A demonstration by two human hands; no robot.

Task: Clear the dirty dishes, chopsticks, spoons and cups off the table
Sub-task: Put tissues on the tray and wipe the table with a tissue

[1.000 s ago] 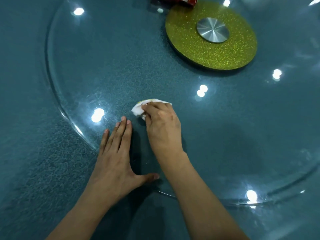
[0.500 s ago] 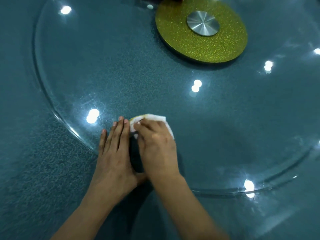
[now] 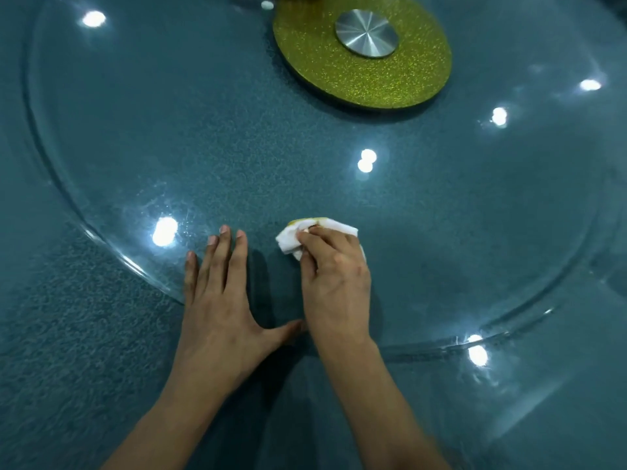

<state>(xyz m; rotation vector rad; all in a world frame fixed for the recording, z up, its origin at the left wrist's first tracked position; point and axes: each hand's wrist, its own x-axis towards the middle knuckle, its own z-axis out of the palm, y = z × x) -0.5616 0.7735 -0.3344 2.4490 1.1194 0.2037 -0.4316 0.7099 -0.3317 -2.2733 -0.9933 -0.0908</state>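
while the left hand (image 3: 220,300) has stayed where it was, flat with fingers straight and thumb spread, its palm lies on the table (image 3: 51,334) and its fingers reach over the rim onto the glass (image 3: 163,130), which it seems to be steadying. just right of it there is now a bare gap: half a second ago the wad (image 3: 339,228) was almost touching those fingertips, and it has since slid off to the right. it is a white crumpled tissue or cloth, i cannot tell which, with a yellowish stain along its far edge. it lies pressed on the glass under the right hand (image 3: 334,279), whose fingers are curled over it and clamp it. that back-and-forth reads as a wiping stroke, not a pick-up.

farther right and up, the gold disc (image 3: 339,86) with its metal hub (image 3: 366,33) sits at the middle of the glass, untouched. a red thing near its far edge a second ago is now out of frame, most likely because the head tipped.

no dish, chopstick, spoon or cup shows in this view, so where any remain cannot be told from here. my judgement is that the clearing is done on this side and that the work has passed to cleaning the glass. the likely next stroke comes back toward the left hand or moves on to a fresh patch.
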